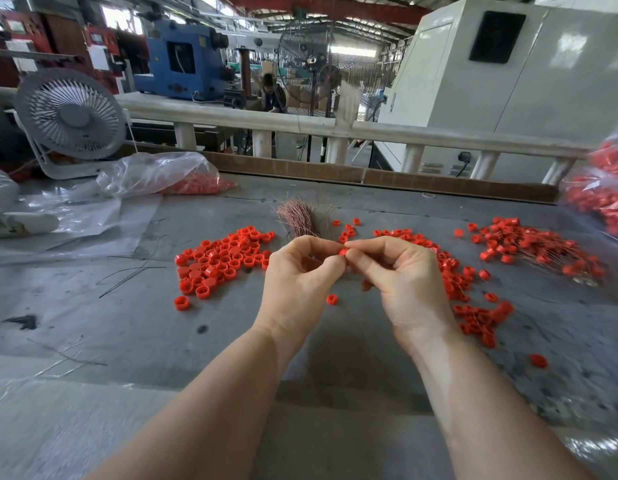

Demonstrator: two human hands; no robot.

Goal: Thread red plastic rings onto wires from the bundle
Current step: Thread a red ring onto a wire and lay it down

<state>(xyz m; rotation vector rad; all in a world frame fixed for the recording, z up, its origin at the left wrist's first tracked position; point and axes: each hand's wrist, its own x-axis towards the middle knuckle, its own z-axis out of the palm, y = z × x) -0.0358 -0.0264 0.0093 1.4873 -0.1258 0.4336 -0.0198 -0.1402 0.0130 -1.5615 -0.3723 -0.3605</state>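
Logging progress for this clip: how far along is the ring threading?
Done: a heap of wired rings lies far right. In hand: both hands pinch one red ring, left hand, right hand. Left: the loose ring pile and the wire bundle.

Rings, wires and bags on the desk (pixel 92 306), placed from the wire bundle (pixel 299 218).

The wire bundle lies mid-desk. Just before it, both hands meet above the desk: the left hand (pixel 297 285) left, the right hand (pixel 404 282) right, their fingers (pixel 330 263) pinching one ring (pixel 342 251) between them. A pile of loose rings (pixel 220 261) lies left of the bundle, more rings (pixel 467 292) right of it. Threaded rings on wires (pixel 532 247) lie farther right, with a filled bag (pixel 602 192) at the desk's right edge. Far left behind sit another bag (pixel 169 174) and a fan (pixel 71 114). A railing (pixel 300 124) runs behind the desk.
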